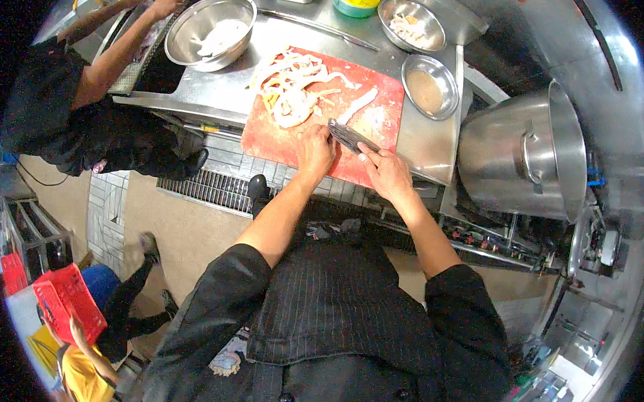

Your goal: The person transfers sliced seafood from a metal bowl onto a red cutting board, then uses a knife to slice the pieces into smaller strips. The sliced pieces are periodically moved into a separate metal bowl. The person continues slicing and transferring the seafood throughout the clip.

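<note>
My right hand grips a broad-bladed knife, its blade slanting up and left over a red cutting board. A pale strip of meat or skin runs down to the blade. My left hand rests on the board with curled fingers close beside the blade tip; what lies under those fingers is hidden. Left of the knife sits a heap of long pale strips with some yellowish bits.
A steel bowl with white contents stands left, a bowl of pale pieces and a bowl of brownish liquid right. A long metal rod lies behind the board. A big pot stands right. One co-worker works left; another carries a red crate.
</note>
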Available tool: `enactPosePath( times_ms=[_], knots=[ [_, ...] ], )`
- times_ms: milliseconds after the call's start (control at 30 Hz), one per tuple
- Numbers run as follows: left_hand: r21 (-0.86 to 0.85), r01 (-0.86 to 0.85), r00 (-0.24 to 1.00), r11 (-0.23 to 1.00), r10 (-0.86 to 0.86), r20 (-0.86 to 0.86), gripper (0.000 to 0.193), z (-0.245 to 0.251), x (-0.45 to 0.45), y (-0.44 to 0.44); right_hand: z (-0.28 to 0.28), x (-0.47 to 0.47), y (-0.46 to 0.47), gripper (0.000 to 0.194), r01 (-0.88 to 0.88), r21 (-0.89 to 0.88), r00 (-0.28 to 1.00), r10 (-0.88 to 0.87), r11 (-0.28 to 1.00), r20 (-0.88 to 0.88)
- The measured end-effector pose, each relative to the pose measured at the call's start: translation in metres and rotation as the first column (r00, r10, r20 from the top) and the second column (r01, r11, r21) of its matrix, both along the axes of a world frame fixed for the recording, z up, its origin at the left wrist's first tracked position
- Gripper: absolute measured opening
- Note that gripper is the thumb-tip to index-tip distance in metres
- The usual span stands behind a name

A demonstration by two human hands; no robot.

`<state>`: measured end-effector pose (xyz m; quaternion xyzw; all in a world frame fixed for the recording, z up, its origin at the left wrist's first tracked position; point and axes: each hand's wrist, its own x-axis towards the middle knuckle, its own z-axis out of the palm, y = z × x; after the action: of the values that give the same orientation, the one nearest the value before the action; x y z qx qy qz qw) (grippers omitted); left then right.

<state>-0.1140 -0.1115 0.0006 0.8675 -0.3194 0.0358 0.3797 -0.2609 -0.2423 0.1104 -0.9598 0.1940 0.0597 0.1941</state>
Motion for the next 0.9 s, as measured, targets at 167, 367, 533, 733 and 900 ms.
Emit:
enactPosePath(
  times_ms=[167, 367, 533, 733, 900],
  knots=[
    [-0.101, -0.019, 0.993, 0.995, 0.008, -0.114, 0.01, -0.007, -0.001, -0.002, -0.002, -0.003, -0.016, 0.037, 0.023, -0.051, 0.996, -0.018, 0.998, 0.089],
    [-0.096, -0.054, 0.984, 0.994, 0.036, -0.173, 0.01, 0.001, -0.001, 0.0, -0.006, -0.007, -0.011, 0.038, 0.003, -0.067, 1.0, -0.002, 0.998, 0.013],
    [-0.095, -0.084, 0.974, 0.992, 0.061, -0.217, 0.009, 0.003, -0.001, 0.001, -0.011, -0.005, -0.01, 0.038, 0.193, 0.075, 0.966, -0.203, 0.978, 0.163],
    [-0.168, -0.034, 0.989, 0.985, 0.009, -0.148, 0.01, 0.002, 0.001, 0.002, -0.018, -0.004, -0.014, 0.038, 0.063, 0.021, 0.998, -0.063, 0.998, 0.03],
    [-0.177, -0.049, 0.983, 0.983, 0.016, -0.185, 0.009, 0.0, -0.001, 0.005, -0.02, -0.002, -0.012, 0.038, -0.029, 0.182, 0.947, -0.032, 0.983, 0.32]
  ],
)
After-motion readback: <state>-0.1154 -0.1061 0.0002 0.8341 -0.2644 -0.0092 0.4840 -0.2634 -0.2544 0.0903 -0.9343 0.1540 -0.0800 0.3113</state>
